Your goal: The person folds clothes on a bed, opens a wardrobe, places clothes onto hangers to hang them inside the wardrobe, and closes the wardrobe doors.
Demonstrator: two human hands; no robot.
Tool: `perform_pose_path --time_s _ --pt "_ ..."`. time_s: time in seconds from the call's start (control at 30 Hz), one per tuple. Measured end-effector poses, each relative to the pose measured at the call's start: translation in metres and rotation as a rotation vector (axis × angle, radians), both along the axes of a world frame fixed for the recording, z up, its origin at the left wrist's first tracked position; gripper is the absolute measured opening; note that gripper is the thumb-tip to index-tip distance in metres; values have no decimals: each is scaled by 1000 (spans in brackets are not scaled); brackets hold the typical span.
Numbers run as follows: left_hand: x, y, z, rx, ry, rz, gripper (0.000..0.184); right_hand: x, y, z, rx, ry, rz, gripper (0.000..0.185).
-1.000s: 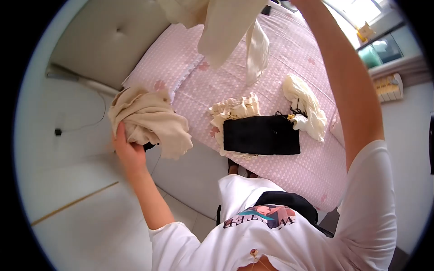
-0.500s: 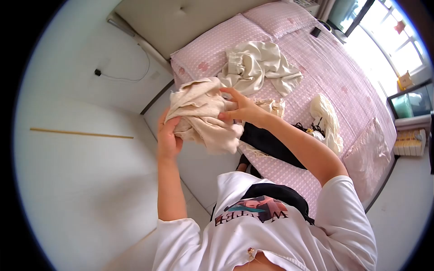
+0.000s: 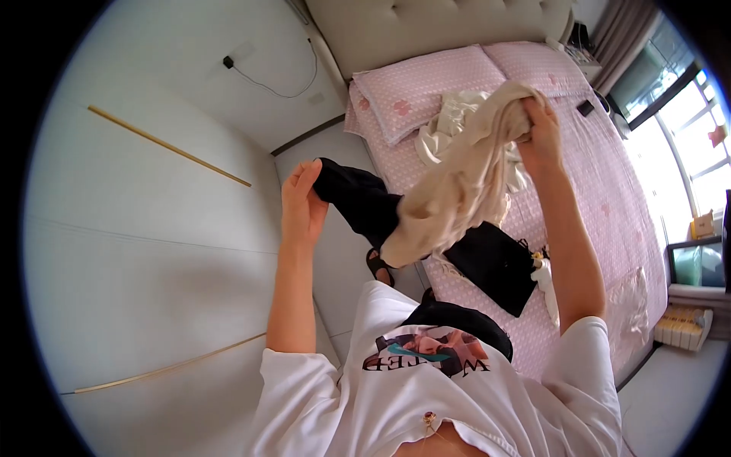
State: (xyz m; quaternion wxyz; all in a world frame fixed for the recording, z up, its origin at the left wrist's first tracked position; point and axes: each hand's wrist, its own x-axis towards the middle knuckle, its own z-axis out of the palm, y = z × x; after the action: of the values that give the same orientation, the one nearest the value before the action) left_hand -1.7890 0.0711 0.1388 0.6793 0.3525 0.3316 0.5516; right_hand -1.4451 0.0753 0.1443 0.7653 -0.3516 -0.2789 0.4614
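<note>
The left hand (image 3: 303,199) pinches the black cloth (image 3: 356,199), and the right hand (image 3: 539,131) grips the beige cloth (image 3: 461,177). To stop them tangling, pull the hands apart slowly

The bed (image 3: 620,221) is set right of the wall (image 3: 167,221), two pillows (image 3: 434,84) being placed before the headboard (image 3: 442,27) at its far end. A crumpled garment (image 3: 455,113) is laid before the left pillow, a folded garment (image 3: 499,270) on the near edge, partly behind a held cloth (image 3: 457,186). Far right, what may be a phone (image 3: 585,108) is laid on the bed.
</note>
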Motion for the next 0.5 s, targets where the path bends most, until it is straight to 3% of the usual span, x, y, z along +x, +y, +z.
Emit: perform_pose_path --time_s 0.07,0.2,0.27,0.33,0.5 --pt "-15 14 0 5 -8 -23 14 5 22 0 16 -66 -49 16" --pt "-46 46 13 105 114 -113 17 -15 61 -25 -325 -492 -256 15" --pt "-64 63 23 144 182 -131 19 -33 89 -44 -343 -706 -282 17" --pt "-82 81 36 202 354 -68 21 -47 118 -59 -370 -739 -349 18" --pt "-130 121 56 231 433 -73 26 -16 182 -125 -579 -941 -524 18"
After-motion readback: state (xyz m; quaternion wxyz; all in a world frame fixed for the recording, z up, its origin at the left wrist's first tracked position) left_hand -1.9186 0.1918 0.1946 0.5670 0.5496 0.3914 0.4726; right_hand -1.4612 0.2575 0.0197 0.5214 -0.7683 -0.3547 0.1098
